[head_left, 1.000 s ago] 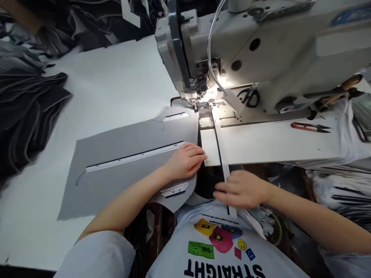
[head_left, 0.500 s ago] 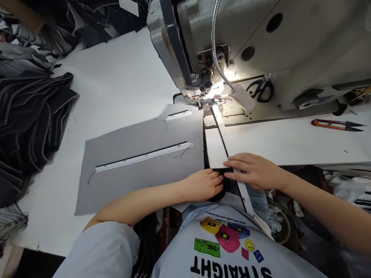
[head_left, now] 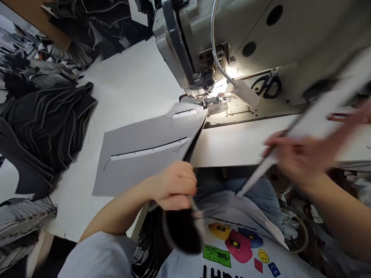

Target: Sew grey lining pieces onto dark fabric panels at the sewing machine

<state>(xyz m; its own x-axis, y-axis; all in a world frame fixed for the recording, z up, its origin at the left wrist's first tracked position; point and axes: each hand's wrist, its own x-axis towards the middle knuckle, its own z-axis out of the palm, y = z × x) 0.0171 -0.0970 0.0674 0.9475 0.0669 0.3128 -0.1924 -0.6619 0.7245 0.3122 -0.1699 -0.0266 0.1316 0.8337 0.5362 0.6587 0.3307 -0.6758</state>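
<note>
A grey fabric panel (head_left: 139,135) lies on the table left of the sewing machine (head_left: 261,34), its right edge running up to the needle area. Two white strips with dark edges lie on it, the longer one (head_left: 150,150) below the shorter (head_left: 184,113). My left hand (head_left: 176,185) is closed on the panel's lower right edge, where its dark underside folds over. My right hand (head_left: 304,154), smeared by motion, grips a long white strip (head_left: 257,175) that slants from my lap toward the upper right.
Piles of dark fabric pieces (head_left: 49,127) lie at the left, with more at the top. Black-handled scissors (head_left: 268,83) rest on the machine bed. Orange snips (head_left: 339,117) are partly hidden by my right hand. A lamp (head_left: 246,92) hangs by the needle.
My right hand has lifted the white strip away from the needle area and moved right. My left hand has moved left and closed on the panel's edge, pulling it into a fold.
</note>
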